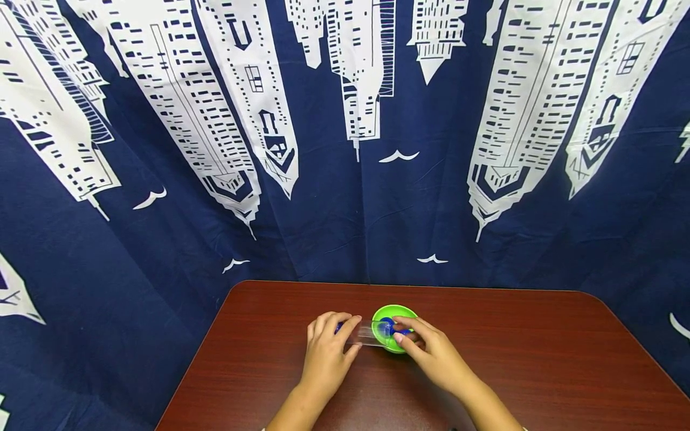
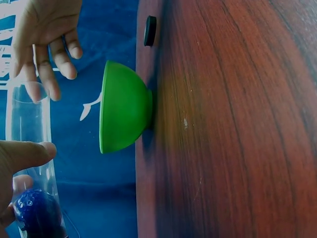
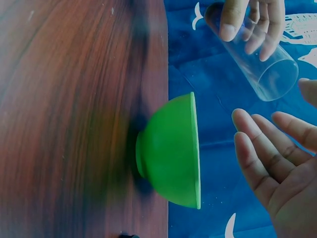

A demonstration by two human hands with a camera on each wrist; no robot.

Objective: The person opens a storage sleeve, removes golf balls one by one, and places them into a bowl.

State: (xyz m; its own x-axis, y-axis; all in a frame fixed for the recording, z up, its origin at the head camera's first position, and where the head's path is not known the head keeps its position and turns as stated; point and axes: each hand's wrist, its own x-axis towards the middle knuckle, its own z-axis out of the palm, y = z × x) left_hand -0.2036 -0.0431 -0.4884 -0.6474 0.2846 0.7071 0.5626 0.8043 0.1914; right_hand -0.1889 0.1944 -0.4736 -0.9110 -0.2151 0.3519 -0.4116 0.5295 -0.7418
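My left hand [image 1: 327, 347] grips a clear cylinder [image 1: 368, 335] tilted on its side, its open end toward the right hand. In the left wrist view, a shiny dark blue ball [image 2: 37, 210] shows inside the cylinder near the held end. A green bowl [image 2: 126, 109] stands upright on the table below the cylinder's open end. Within the bowl's outline in the head view are blue pieces [image 1: 387, 325], partly seen through the clear wall. The right hand [image 3: 290, 173] is beside the open end and above the bowl, palm toward the cylinder, fingers extended and holding nothing.
A brown wooden table [image 1: 259, 347] carries the bowl. A small black disc [image 2: 150, 30] is on the tabletop, to the right of the bowl from where I sit. Behind the table hangs a dark blue cloth [image 1: 334, 239] with white buildings and birds.
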